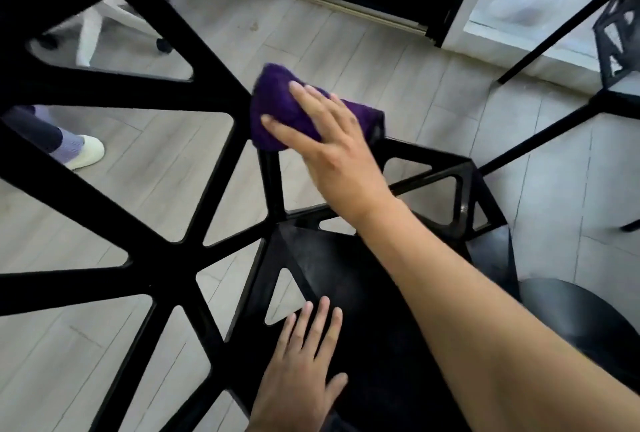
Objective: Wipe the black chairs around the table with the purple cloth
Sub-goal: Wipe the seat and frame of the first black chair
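Pressing a soft, fuzzy purple cloth (277,109) onto the top rail of the black plastic lattice-back chair (329,275) with straight, spread fingers of the right hand (332,151). Steadying the chair seat with flat, empty left hand (304,362). Probably light, limp, easily bunched; better held by the folded middle.

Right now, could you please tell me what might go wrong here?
The purple cloth lies under the flat right hand on the narrow top rail of the black openwork chair, so it might slip off. The left hand presses the seat; the chair could slide on the pale plank floor.
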